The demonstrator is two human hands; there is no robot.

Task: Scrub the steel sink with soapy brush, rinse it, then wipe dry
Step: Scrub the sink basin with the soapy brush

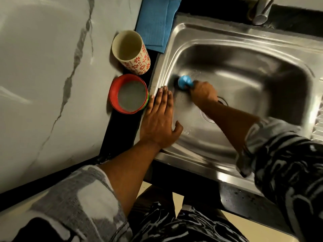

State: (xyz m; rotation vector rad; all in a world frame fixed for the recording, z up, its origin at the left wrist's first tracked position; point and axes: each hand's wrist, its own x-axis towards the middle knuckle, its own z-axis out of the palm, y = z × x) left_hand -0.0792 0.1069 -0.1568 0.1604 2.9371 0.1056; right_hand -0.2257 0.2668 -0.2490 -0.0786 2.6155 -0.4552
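Note:
The steel sink (244, 41) fills the right of the view, its basin dull with a thin film of wet soap near the left wall. My right hand (203, 92) grips a blue brush (185, 81) and holds its head against the basin's left wall. The bristles are blurred and mostly hidden. My left hand (160, 117) lies flat with straight fingers on the sink's left rim, thumb over the basin edge. The drain (222, 102) shows partly behind my right forearm.
A folded blue cloth (155, 21) lies on the counter behind the sink's left corner. A cream cup with red flowers (132, 53) and a red bowl of grey soapy water (130, 94) stand left of the rim. The tap (262, 11) is at the top right.

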